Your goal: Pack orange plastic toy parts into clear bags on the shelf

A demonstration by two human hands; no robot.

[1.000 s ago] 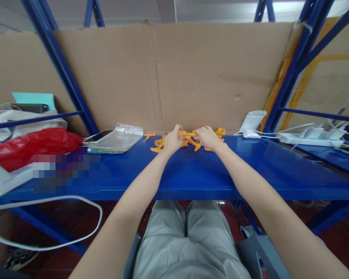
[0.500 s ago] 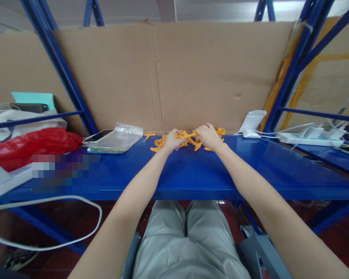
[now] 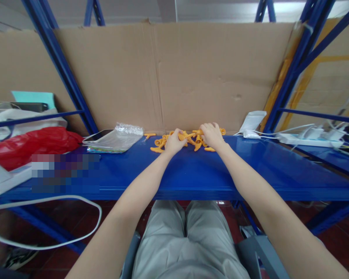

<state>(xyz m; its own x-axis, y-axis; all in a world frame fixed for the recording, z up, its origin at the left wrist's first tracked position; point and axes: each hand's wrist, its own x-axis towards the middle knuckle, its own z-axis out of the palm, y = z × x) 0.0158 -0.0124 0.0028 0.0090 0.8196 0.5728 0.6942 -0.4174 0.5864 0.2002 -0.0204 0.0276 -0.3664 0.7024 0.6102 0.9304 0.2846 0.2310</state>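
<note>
Several orange plastic pieces (image 3: 197, 145), some with round cup-like ends and some with curved arms, lie in a loose heap at the back of the blue shelf. My left hand (image 3: 174, 143) is closed on an orange plastic piece (image 3: 187, 136) whose narrow end points right. Just right of it, my right hand (image 3: 211, 134) has its fingers wrapped round another orange piece (image 3: 198, 132), partly hidden by the fingers. Both hands are low over the heap, a small gap apart. A lone T-shaped orange piece (image 3: 150, 135) lies left of the heap.
A clear plastic bag (image 3: 116, 141) and a phone-like slab (image 3: 99, 135) are to the left, with a red plastic bag (image 3: 37, 143) beyond. A white device (image 3: 251, 124) and a power strip (image 3: 308, 139) with cables stand right. Cardboard (image 3: 221, 73) closes the back between blue posts.
My hands have drawn slightly apart, the right one shifting right. The orange piece that spanned between them now shows as two separate parts, one in each hand.
</note>
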